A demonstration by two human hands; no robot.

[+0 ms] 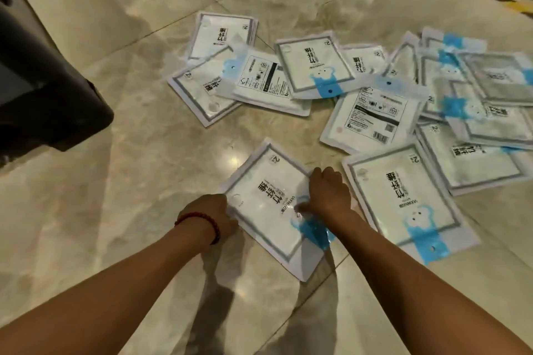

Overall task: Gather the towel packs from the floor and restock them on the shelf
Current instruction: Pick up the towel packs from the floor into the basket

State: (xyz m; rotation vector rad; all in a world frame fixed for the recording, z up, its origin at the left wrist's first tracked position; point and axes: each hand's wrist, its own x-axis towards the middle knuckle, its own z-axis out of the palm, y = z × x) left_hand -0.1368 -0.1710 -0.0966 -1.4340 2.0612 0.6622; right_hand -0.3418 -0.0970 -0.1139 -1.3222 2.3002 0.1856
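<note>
On the floor point(144, 138) just ahead, the nearest towel pack point(268, 210) lies diagonally, blue tab point(313, 232) end near-right, and both hands have it: left hand point(213, 213) curled round its left corner, right hand point(328, 193) pinching the right edge by the tab. The other packs point(375, 112) sprawl beyond, closest to the right hand

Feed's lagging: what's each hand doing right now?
Left hand: grips the nearest towel pack at its left edge.
Right hand: grips the same pack's right edge.
</note>
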